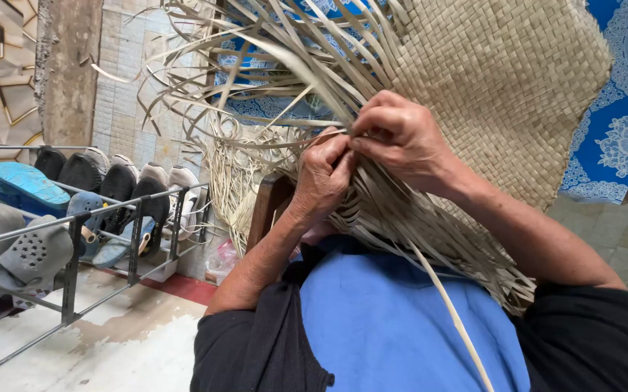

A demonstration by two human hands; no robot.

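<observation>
Your left hand (322, 176) and right hand (401, 138) meet at the working edge of the woven mat (506, 80), which you hold up in front of your chest, its finished weave spreading to the upper right and its unwoven ends fanning out to the upper left and hanging down over your blue shirt (394, 319). Both hands are closed narrowly: the right pinches a strip between thumb and fingertips, the left pinches the neighbouring strips just beside it, knuckles nearly touching. The main risk, as I judge it, lies in that pinch — if either hand slackens, the last crossings at the edge could loosen and the row would gap. Pulling too hard is the opposite danger: dry strips like these look brittle and may crease or split at the fold. The loose strips (256, 65) above cross each other thickly, so you could easily catch the wrong one and break the over-under order. One long strip (452, 319) trails down across your shirt — a snag on your sleeve might tug it out of the weave. The shoe rack (67, 218) stands well apart on your left and should not interfere.
</observation>
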